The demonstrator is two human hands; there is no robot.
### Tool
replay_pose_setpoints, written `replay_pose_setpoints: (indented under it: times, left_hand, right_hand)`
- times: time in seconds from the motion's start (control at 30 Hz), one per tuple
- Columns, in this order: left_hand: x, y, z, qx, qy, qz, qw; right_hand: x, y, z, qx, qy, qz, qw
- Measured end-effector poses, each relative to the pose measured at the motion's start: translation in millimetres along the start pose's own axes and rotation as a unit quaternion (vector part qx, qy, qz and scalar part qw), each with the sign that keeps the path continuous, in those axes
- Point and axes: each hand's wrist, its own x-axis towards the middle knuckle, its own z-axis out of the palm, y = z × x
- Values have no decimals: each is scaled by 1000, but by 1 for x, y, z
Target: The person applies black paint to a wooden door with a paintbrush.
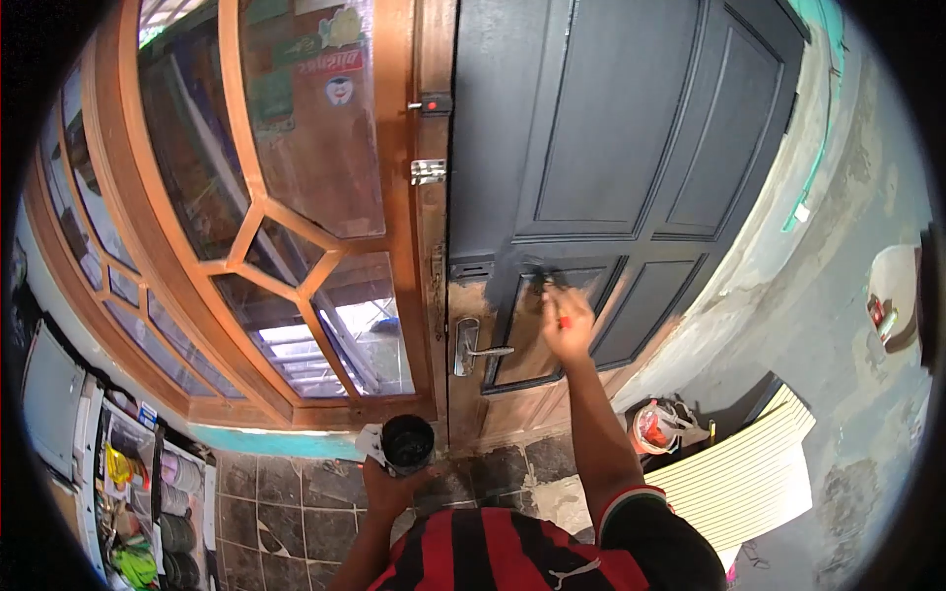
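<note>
My right hand (567,320) is closed round a paintbrush (540,276), its dark bristles against the door just above the lower middle panel. Dark grey paint covers the upper part of the door (601,118), while bare brown wood (527,340) shows lower down. A metal door handle (483,350) is to the left of my right hand. Low in front of me, my left hand (387,483) holds a black cup of dark paint (408,443), with something pale beside it.
Wood-framed windows (325,236) stand left of the door. At the lower left is a shelf of containers (163,492). A striped yellow board (749,473) and a bag-lined bucket (662,428) stand at right. Dark tiles (305,492) cover the floor.
</note>
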Motion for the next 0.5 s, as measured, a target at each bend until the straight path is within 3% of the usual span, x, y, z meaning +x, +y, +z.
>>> replay_pose_setpoints:
  times: [0.1, 0.23, 0.33, 0.47, 0.5]
  left_hand:
    - [0, -5, -4, -16, 8, 31, 999]
    - [-4, 5, -5, -71, 20, -20, 997]
    - [-4, 6, 0, -53, 22, -31, 998]
    - [-6, -7, -2, -17, 1, -40, 999]
    - [-5, -9, -3, -25, -12, -40, 999]
  right_hand:
    - [2, 32, -27, -77, 83, 70, 991]
    - [4, 29, -28, -109, 155, 107, 976]
    - [-15, 23, 9, -71, 103, 0, 992]
    - [-11, -44, 17, 149, -26, 94, 984]
    - [-10, -39, 14, 141, -14, 116, 983]
